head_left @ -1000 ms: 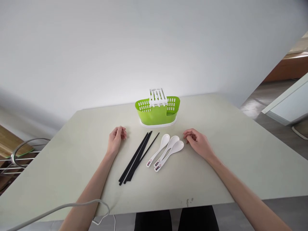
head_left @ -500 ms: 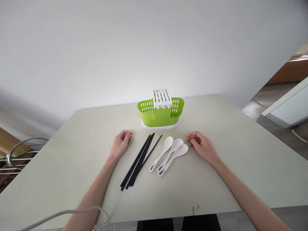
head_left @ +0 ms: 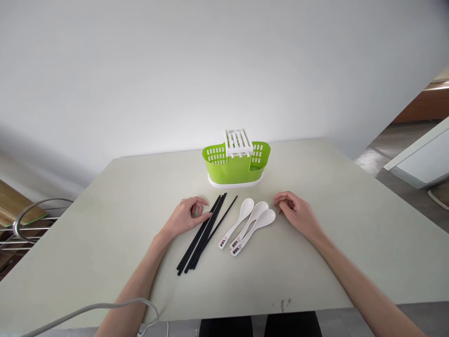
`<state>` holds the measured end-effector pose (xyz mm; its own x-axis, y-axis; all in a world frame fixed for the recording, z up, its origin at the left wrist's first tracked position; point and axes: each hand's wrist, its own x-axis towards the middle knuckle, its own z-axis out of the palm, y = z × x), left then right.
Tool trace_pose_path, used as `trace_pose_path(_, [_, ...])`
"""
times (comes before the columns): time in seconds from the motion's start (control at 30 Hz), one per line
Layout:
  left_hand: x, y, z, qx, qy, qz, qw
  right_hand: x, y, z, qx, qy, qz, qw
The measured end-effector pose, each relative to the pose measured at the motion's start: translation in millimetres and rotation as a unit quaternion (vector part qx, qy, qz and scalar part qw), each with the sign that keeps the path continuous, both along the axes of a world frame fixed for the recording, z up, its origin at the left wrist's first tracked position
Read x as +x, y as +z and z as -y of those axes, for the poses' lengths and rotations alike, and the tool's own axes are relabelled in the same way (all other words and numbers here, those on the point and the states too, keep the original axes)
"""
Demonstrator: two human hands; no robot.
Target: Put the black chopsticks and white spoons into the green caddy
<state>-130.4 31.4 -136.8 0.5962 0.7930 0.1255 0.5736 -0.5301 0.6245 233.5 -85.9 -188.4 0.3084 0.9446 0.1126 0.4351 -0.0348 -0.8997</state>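
Observation:
My left hand hovers at the upper part of several black chopsticks, its thumb stretched over them and apart from the curled fingers. Whether the thumb touches the chopsticks I cannot tell. On the table, loosely curled and with nothing in it, rests my right hand. It lies just right of the bowls of three white spoons, whose printed handles point toward me. Behind these stands a green plastic basket with a white base and a white slatted rack across its middle.
The pale table meets a white wall at the back. A grey cable crosses near my left forearm. Off the table's left side are a metal rack and a wooden board.
My left hand has moved right from the bare table to the chopsticks, its thumb and fingers spreading apart. My right hand stays in place. The view has shifted slightly.

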Motion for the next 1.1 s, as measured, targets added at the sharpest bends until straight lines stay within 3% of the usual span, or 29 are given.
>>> trace_pose_path(0.27, [-2,4.7,2,0.051,0.032,-0.034,0.998,-1,-1,-1,0.003,0.0,-0.005,1.0])
trace_pose_path(0.5, [-27,19.1,-4,0.089,0.165,-0.124,0.974,0,-2,-1,0.003,0.001,-0.002,1.0])
trace_pose_path(0.7, [-49,18.1,-12,0.117,0.216,-0.144,0.959,0,-4,-2,0.009,0.005,0.0,1.0])
trace_pose_path(0.83, [-57,40.1,-21,0.136,0.245,-0.162,0.946,-1,-4,-3,0.019,0.007,-0.004,1.0])
trace_pose_path(0.9, [-59,61.6,-22,0.157,0.27,-0.122,0.942,-2,-4,-3,0.022,0.011,-0.007,1.0])
trace_pose_path(1.0, [-55,98.3,-13,0.167,0.292,0.039,0.941,-2,-6,-4,0.022,0.011,-0.018,1.0])
trace_pose_path(1.1, [-41,123.7,4,0.084,0.293,0.259,0.917,0,-7,-6,0.032,0.006,-0.055,0.998])
